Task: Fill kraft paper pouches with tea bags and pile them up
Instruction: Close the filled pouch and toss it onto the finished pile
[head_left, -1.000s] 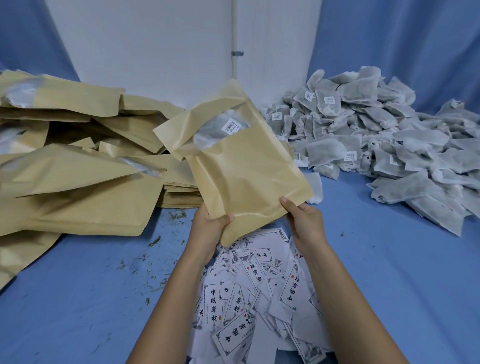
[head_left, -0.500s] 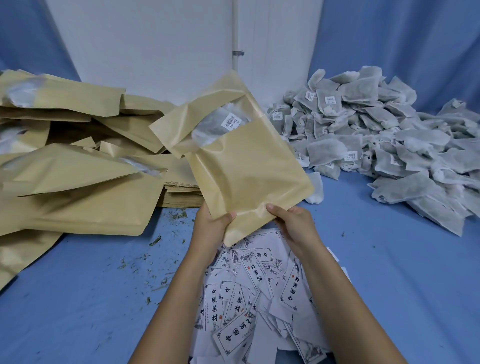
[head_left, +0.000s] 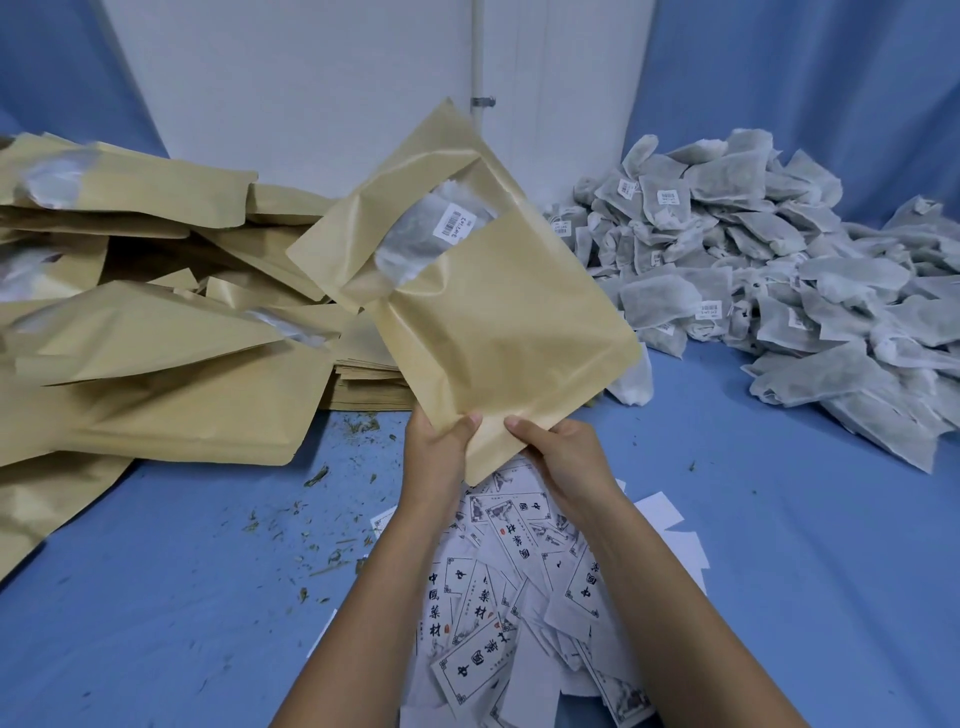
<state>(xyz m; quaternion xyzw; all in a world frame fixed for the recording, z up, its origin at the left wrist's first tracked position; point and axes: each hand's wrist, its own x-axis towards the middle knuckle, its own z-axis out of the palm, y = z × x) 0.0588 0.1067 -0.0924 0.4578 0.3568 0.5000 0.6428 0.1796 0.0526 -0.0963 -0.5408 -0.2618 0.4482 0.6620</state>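
Gripping the kraft paper pouch (head_left: 498, 332) aloft above the printed labels (head_left: 519, 545), we have slid our right hand (head_left: 563, 460) in beside our left hand (head_left: 434, 460); both pinch its lower corner; a tea bag (head_left: 431, 234) shows inside; it seems ready for the pouch pile (head_left: 156, 364).

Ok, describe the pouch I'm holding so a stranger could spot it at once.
Find the heap of brown pouches left on the blue table. Right of it, one pouch is held up, left hand and right hand gripping its bottom corner. Only it is off the table, a barcoded tea bag showing near its top.
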